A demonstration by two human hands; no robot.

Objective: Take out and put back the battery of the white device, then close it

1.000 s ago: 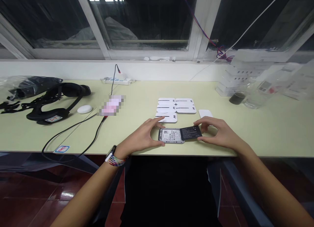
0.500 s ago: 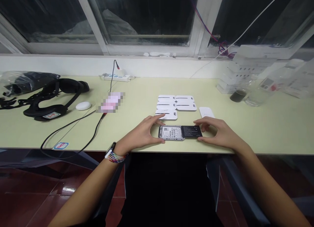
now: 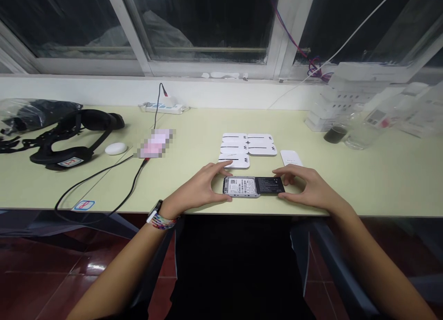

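Near the table's front edge lies a slim white electronic device [image 3: 241, 186], its back off and a printed label with codes showing. My left hand [image 3: 197, 187] grips its left end, with the thumb at the near side and fingers at the far side. A flat black battery [image 3: 269, 185] meets the device's right end; whether it overlaps the edge is hard to tell. My right hand [image 3: 309, 185] pinches the battery's right end between thumb and fingers. Just beyond that hand is a loose white cover [image 3: 290, 157], partly hidden by it.
Several white devices [image 3: 262, 145] lie in rows beyond my hands. To the left are a pixelated pink item [image 3: 155, 144] on a black cable, a white oval object [image 3: 116, 148] and a black headset [image 3: 62, 156]. Boxes [image 3: 346, 98], a dark cup [image 3: 335, 134] and a bottle [image 3: 367, 131] stand right.
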